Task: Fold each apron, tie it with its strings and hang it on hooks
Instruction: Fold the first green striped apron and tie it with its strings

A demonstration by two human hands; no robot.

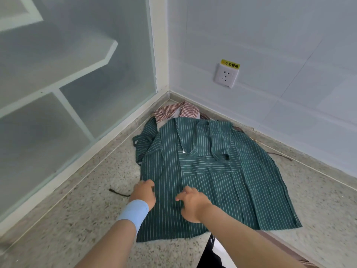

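Observation:
A dark green apron with thin white stripes (pixel 222 182) lies spread flat on the speckled counter, its straps (pixel 216 140) bunched across the top. My left hand (pixel 144 192), with a light blue wristband, pinches the apron's left edge. My right hand (pixel 193 202) rests on the cloth just to the right, fingers curled and pressing down. Under the green apron's far end shows part of a red-and-white checked apron (pixel 173 111), pushed into the corner. No hooks are in view.
The speckled stone counter (pixel 77 219) ends in a corner between a frosted glass window (pixel 67 84) on the left and a white tiled wall with a socket (pixel 226 74) on the right. A dark string end (pixel 118 192) lies left of my left hand.

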